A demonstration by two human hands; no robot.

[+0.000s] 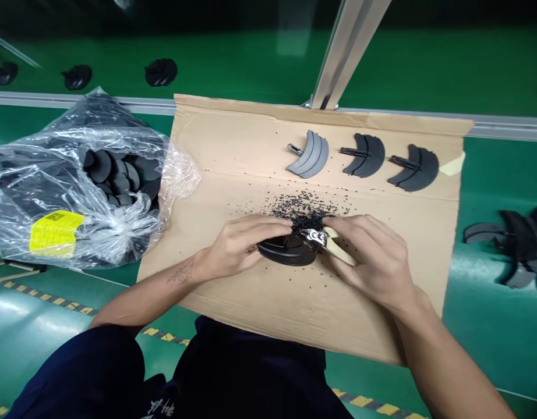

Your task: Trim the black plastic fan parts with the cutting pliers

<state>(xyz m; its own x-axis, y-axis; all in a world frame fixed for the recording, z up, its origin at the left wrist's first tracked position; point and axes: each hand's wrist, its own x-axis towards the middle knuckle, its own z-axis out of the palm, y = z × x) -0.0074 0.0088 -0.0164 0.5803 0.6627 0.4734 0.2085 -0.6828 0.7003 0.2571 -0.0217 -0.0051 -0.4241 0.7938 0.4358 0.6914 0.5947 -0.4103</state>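
Observation:
A curved black plastic part (286, 251) is gripped at its left side by my left hand (240, 243), low over the cardboard. My right hand (371, 253) is closed around the pale yellow handles of a pair of cutting pliers (315, 236). The metal jaws of the pliers meet the right side of the part; whether they are closed on it I cannot tell. Just beyond my fingers lies a scattered heap of small black plastic bits (306, 208).
The cardboard sheet (233, 142) covers the bench. Near its far edge lie three curved parts (363, 155) in a row. A clear plastic bag (45, 180) of black parts is on the left, and loose black parts (519, 244) pile up on the right. A metal post (349, 52) stands behind.

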